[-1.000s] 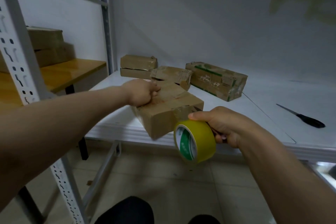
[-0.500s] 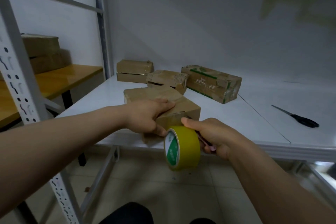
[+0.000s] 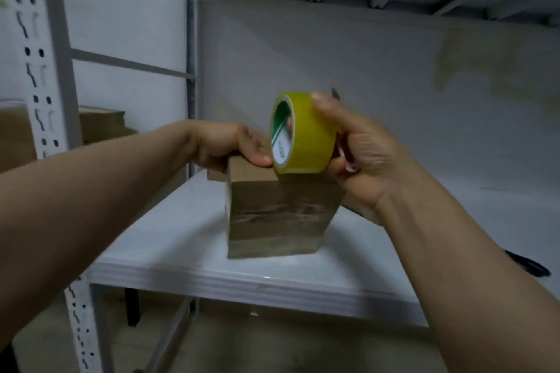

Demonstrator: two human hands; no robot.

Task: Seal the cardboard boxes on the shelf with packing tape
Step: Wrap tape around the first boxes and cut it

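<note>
Head view: brace brown cardboard box (image 3: 272, 215), left hand (image 3: 230, 147) gripping top; right hand (image 3: 363, 157), three o'clock, clutching yellow tape roll (image 3: 313, 136); pull taut.

I make out a blurred dark-handled tool (image 3: 530, 266) at the shelf (image 3: 242, 281)'s right edge, yellowish stain (image 3: 491, 76) on the grey wall (image 3: 363, 70) behind, dark leg (image 3: 132, 306) under its left corner.
</note>
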